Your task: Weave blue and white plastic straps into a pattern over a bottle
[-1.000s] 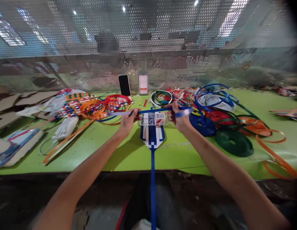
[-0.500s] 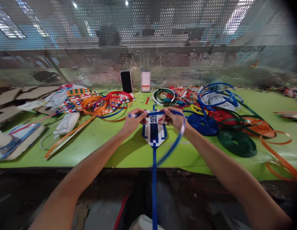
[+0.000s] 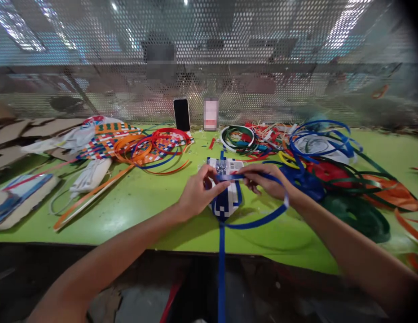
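Note:
A blue plastic strip (image 3: 272,218) runs between my two hands and loops round on the right. My left hand (image 3: 197,190) is closed on its end, with the thumb stretched along below it. My right hand (image 3: 267,178) pinches the same strip a little to the right. Beneath the hands lies a small blue-and-white woven piece (image 3: 232,197), partly covered by the fingers. Clear, shiny tape seems to lie over its far part. Another blue strip (image 3: 222,251) comes out of its near end and hangs over the table edge.
Rolls of strip in blue, green (image 3: 355,217), red and orange lie at the right. Coloured scraps (image 3: 262,134) are heaped behind. At the left are an orange coil (image 3: 128,146), woven pieces and a white power strip (image 3: 90,177). A phone (image 3: 182,115) leans against the perforated screen.
My left hand has come nearer over the woven piece, and my right hand has shifted right and slightly nearer. The strip's loop has swung out to the right. The camera view has shifted slightly.

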The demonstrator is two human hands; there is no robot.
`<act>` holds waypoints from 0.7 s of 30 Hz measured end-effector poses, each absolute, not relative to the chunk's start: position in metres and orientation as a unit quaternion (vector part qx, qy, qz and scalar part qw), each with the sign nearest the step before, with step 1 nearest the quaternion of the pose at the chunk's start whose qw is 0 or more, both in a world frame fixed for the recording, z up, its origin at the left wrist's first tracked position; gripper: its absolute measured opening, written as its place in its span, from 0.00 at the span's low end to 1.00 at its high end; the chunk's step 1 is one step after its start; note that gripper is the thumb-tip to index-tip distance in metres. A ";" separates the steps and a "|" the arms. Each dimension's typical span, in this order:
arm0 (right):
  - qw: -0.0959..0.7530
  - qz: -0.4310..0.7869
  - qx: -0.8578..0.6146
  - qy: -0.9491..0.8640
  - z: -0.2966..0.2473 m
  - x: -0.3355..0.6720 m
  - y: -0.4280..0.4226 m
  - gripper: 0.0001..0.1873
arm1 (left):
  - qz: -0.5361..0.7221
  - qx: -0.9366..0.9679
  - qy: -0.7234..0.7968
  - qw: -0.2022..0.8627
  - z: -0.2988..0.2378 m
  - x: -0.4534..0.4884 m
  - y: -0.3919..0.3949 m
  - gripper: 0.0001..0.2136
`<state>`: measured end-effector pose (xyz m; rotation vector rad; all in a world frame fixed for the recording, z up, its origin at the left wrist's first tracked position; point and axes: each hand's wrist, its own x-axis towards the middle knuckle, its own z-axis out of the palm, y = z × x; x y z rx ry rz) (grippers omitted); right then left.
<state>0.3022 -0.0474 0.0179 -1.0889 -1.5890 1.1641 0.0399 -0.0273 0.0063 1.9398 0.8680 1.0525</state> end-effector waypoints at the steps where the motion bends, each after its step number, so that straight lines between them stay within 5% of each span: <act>1: 0.427 0.474 -0.447 -0.627 0.019 0.315 -0.044 0.21 | 0.382 0.805 0.335 0.307 0.007 0.039 -0.031 0.15; 5: 0.394 0.454 -0.498 -0.625 0.024 0.347 -0.041 0.19 | 0.256 0.923 0.280 0.070 0.006 0.048 -0.045 0.10; 9: 0.328 0.428 -0.497 -0.680 0.030 0.344 -0.048 0.13 | 0.211 0.947 0.241 0.023 -0.001 0.060 -0.054 0.15; 14: 0.332 0.395 -0.445 -0.732 0.031 0.329 -0.060 0.15 | 0.257 0.915 0.251 0.185 -0.005 0.060 -0.060 0.15; 17: 0.317 0.475 -0.410 -0.711 0.028 0.328 -0.062 0.12 | 0.304 0.848 0.293 0.321 0.000 0.057 -0.053 0.17; 21: 0.341 0.568 -0.390 -0.640 0.023 0.329 -0.060 0.15 | 0.308 0.828 0.301 0.359 0.008 0.061 -0.036 0.12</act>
